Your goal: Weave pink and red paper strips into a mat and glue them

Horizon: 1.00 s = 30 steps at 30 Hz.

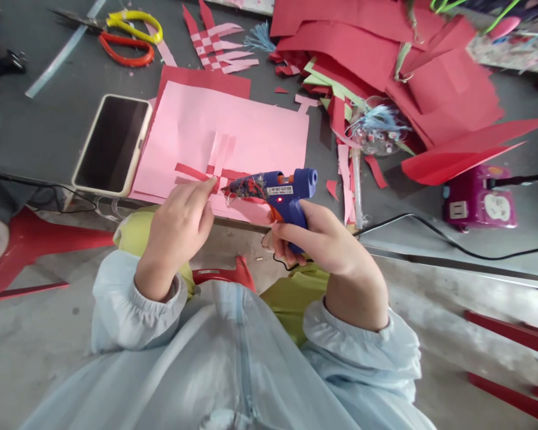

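My right hand (316, 239) grips a blue hot glue gun (281, 191) by its handle, nozzle pointing left at a small weave of red and pink paper strips (215, 170). That weave lies on a pink paper sheet (233, 128) near the table's front edge. My left hand (179, 224) is curled, its fingertips pinching or pressing the strips right beside the nozzle. Both sleeves are pale blue.
A phone (112, 143) lies left of the pink sheet. Yellow scissors (132, 21) and red scissors (125, 54) sit at the back, near a finished woven piece (217, 42). Red paper (385, 54) is heaped at right. A purple device (479, 200) and black cable (430, 230) lie right.
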Tool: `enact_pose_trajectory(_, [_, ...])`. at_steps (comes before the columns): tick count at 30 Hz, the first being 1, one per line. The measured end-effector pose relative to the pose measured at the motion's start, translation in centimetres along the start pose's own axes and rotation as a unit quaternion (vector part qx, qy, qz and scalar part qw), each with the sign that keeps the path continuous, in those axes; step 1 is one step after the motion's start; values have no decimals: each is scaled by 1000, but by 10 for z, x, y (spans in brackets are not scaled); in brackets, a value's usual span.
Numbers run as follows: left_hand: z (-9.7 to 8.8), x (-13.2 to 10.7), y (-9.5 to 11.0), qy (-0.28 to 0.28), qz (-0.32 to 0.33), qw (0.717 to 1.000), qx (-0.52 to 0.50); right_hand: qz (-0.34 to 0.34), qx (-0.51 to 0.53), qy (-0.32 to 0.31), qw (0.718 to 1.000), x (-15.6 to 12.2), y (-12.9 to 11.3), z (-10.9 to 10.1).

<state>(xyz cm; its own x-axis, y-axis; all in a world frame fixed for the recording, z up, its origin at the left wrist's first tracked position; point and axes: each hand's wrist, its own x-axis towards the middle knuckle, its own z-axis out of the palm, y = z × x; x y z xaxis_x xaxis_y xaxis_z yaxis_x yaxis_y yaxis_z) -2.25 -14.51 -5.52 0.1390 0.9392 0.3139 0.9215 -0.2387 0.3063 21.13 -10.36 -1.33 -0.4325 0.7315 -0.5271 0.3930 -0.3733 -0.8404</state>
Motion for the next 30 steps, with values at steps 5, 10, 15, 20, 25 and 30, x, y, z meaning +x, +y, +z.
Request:
enact_pose_trajectory(5, [1, 0, 0, -4, -4, 1000, 1, 2, -7, -8, 1000, -1, -1, 1])
enact_pose_trajectory(10, [1, -1, -1, 3, 9, 1000, 14, 4, 27, 13, 1000, -4, -6, -5])
enact_pose_trajectory(15, [-1, -1, 1, 21, -2, 999, -39, -32, 82, 122, 989, -8, -11, -15])
enact_pose_trajectory(20, [0, -1, 2, 27, -1, 999, -30, -71, 141, 209, 965, -2, -14, -16])
enact_pose_trajectory(25, [0, 0, 1, -8, 12, 1000, 18, -78, 145, 212, 963, 1, -16, -15])
enact_pose_trajectory(30, [0, 1, 3, -9, 22, 999, 34, -69, 137, 202, 967, 2, -15, -14])
